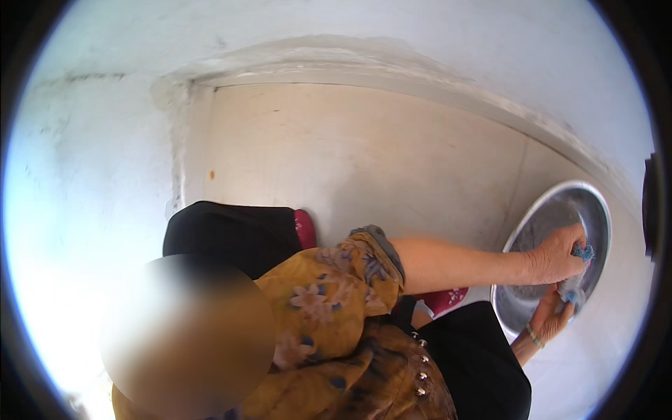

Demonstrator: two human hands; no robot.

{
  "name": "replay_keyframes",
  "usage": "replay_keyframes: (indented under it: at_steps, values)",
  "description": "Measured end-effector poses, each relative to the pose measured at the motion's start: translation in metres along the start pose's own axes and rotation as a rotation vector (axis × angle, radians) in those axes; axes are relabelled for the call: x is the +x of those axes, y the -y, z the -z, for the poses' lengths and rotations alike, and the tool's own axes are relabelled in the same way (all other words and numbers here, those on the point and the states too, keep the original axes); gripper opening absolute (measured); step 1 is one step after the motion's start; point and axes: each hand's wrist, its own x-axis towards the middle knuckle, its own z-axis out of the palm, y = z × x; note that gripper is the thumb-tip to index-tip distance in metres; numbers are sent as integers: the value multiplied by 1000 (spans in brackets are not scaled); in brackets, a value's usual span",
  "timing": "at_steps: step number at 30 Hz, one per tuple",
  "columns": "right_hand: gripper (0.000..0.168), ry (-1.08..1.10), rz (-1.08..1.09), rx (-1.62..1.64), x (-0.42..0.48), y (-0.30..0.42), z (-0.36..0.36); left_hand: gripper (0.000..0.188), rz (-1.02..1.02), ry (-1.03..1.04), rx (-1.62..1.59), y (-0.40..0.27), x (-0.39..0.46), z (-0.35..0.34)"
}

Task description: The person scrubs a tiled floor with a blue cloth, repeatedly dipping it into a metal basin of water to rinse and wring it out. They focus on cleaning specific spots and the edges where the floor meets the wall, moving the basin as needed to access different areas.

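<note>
A wide metal basin (531, 210) stands on the floor at the right, tilted in the fisheye view. My left hand (559, 254) reaches across from the left and grips the upper end of a bunched blue and whitish cloth (569, 286) over the basin. Below it, my right hand (550, 315), with a beaded bracelet at the wrist, holds the cloth's lower end. The cloth stretches between both hands. Part of the basin's inside is hidden behind my hands and forearm.
My black-clad knees (226, 231) and red shoes (305, 229) flank the pale floor (367, 157). A raised, worn whitish ledge (336, 65) curves along the far side. A dark object (651, 207) shows at the right rim. A blurred patch covers the lower left.
</note>
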Motion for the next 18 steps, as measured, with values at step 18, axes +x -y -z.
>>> replay_keyframes:
  at_steps: [18]
  values:
    - [37,252,-259,-867,7,-42,-201,34,114,63,699,-76,-38,139]
